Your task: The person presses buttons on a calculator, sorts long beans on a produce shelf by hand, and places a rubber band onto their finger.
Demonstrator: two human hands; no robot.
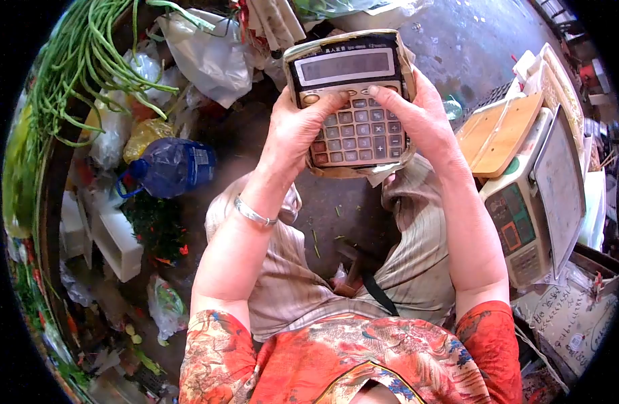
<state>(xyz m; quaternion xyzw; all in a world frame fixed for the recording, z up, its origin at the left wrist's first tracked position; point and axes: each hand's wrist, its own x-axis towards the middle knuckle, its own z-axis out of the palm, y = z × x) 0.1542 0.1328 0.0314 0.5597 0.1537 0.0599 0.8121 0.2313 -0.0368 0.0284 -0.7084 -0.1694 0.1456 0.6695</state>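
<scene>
- Beige and black plastic, the rectangular calculator (350, 145) with grey keys is held up in front of the knees, its keypad facing the head.
- The left hand (292, 128) clasps its left edge, thumb bent over the upper keys; the forearm rises from below, a silver metal bangle (255, 212) near the wrist.
- The right hand (420, 114) grips the opposite edge, thumb angled inward to the same upper rows, the two thumb tips close together. The fingers behind the casing are hidden.
- Worn, peeling covering frames the casing. Below its lower edge, dark floor (330, 215) shows between the spread knees in pale striped trousers (417, 249).
- To the left, a gap separates the left hand from a translucent blue plastic bottle (171, 168); long green beans (107, 67) and a crumpled white plastic bag (215, 64) lie beyond.
- To the right, a flat tan wooden board (498, 135) and a cream weighing scale (525, 262) stand near the right forearm, leaving little room.
- Chinese characters and small print run above the grey display (345, 66), whose digits are unclear; keys show %, ÷, ×, + and =. Dark handwriting covers a whitish box (565, 323), too small to read surely.
</scene>
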